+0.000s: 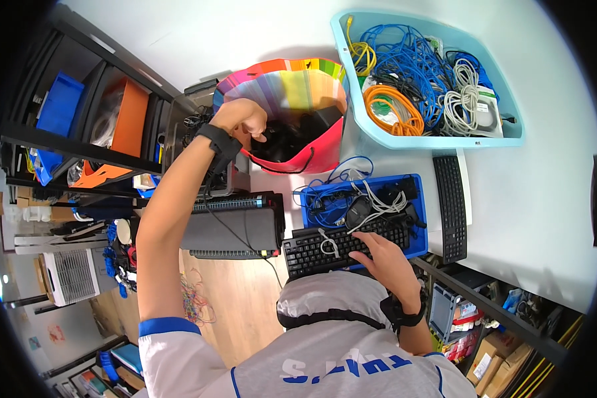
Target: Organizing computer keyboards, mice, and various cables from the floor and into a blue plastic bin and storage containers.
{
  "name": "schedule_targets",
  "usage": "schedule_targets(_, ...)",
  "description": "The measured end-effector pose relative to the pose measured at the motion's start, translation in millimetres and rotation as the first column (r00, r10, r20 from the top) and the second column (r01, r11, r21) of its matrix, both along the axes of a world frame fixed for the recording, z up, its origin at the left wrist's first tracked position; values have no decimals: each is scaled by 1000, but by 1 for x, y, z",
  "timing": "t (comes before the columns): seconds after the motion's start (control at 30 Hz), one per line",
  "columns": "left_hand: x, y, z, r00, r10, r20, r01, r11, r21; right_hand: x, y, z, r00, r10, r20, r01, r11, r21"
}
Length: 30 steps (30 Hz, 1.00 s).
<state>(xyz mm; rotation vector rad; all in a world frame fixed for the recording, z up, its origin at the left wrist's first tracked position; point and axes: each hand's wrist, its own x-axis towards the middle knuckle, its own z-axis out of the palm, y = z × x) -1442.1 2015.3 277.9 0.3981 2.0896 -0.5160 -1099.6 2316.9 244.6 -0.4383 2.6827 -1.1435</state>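
Note:
My left hand (pixel 251 119) reaches over the near-left rim of a striped, multicoloured bag (pixel 323 149); its fingers are bent above dark items inside, and whether it grips something is hidden. My right hand (pixel 378 253) rests with spread fingers on a black keyboard (pixel 348 244), close to a small coiled white cable (pixel 329 245). The keyboard lies across the near side of a blue plastic bin (pixel 420 199). In that bin are blue cables (pixel 328 204), grey-white cable (pixel 393 205) and a black rounded device (pixel 358 211).
A light-blue tub (pixel 515 134) of coiled cables stands at the upper right, and a second black keyboard (pixel 450 209) lies below it. Black shelving (pixel 79 144) with blue and orange bins is at the left. A dark grey case (pixel 234 226) sits beside the blue bin.

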Motion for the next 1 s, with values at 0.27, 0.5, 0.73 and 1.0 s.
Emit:
schedule_targets(0.27,83,-27,95,910,246,-335,95,662,744,-12,3,3,994,-45,98,42,999,25)
schedule_targets(0.5,238,-10,106,647,649,-400,308,258,916,-12,44,-13,973,-218,79,199,961,193)
schedule_targets(0.73,297,24,-33,727,640,-250,73,290,954,-2,83,-15,881,-410,237,351,901,253)
schedule_targets(1.0,349,34,-148,717,660,-226,-246,542,804,5,134,-38,853,-384,355,351,923,156)
